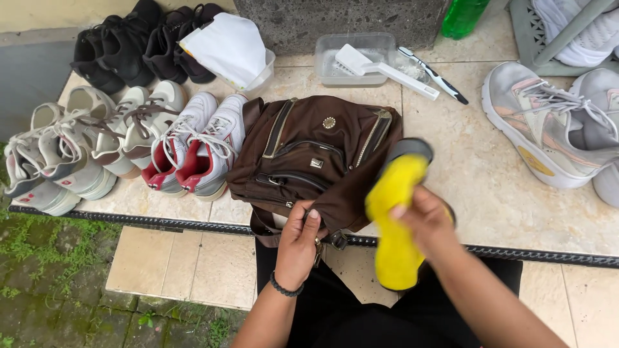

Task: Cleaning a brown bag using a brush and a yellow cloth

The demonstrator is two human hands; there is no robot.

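While left hand [298, 240] pinches bag [316, 161], cloth [394, 222] fills right grip [425, 222].

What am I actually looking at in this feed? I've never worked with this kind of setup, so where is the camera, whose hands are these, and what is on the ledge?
There is no machine here. The single picture comes from a camera worn on a person's head, looking down at their own two bare hands.

The left hand, with a dark bracelet at the wrist, grips the lower edge of a brown bag lying on a tiled ledge. The right hand holds a yellow cloth against the bag's right side; the cloth is blurred.

Left of the bag stand white sneakers and black shoes. Behind it is a clear tub with a white brush, and a toothbrush beside it. A grey sneaker lies at right.
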